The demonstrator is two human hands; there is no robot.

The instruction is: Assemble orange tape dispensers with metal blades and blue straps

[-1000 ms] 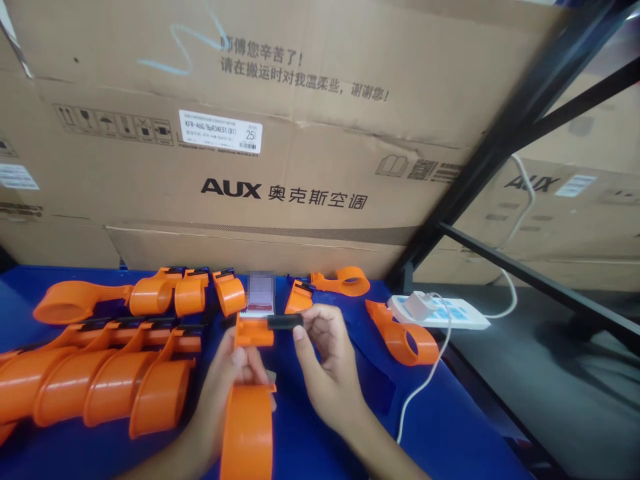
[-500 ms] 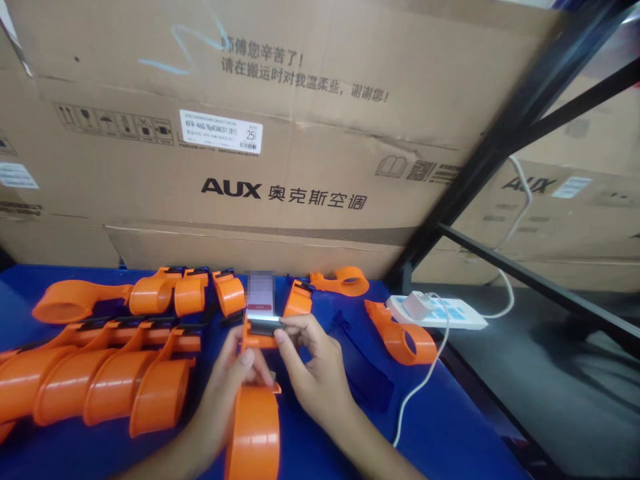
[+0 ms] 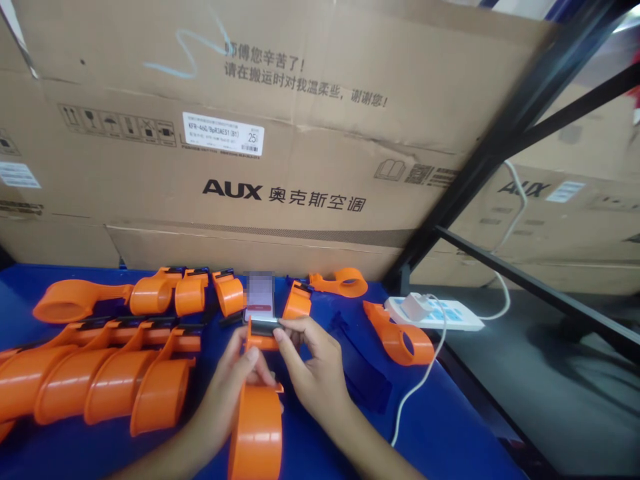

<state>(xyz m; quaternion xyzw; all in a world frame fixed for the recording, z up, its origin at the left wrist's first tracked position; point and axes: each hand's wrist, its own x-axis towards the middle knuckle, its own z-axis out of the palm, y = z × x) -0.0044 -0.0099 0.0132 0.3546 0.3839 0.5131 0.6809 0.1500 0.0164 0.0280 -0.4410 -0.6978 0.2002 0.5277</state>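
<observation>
An orange plastic tape dispenser [image 3: 257,427] is held in front of me, its round hub toward me and its narrow head pointing away. My left hand [image 3: 243,367] wraps around its neck, thumb on top and fingers underneath. Across the head lies a black strip [image 3: 264,327], seemingly the cutter piece. The thumb and index finger of my right hand [image 3: 320,367] pinch the strip's right end. Just beyond the head, a phone [image 3: 260,305] lies with its screen lit and partly blurred. Whether the strip is fully seated on the head, I cannot tell.
Several finished-looking dispensers [image 3: 160,393] stand in a row on the blue table [image 3: 310,453] at left, more behind them. At right are a loose orange dispenser [image 3: 407,343], a white power strip [image 3: 455,316] with cable, and a black metal frame [image 3: 480,143]. Large cartons [image 3: 300,160] back the table.
The held dispenser has shifted slightly right. The toothed edge seen along the black strip before is now harder to see. Both hands keep their grip, and the view has moved a little.
</observation>
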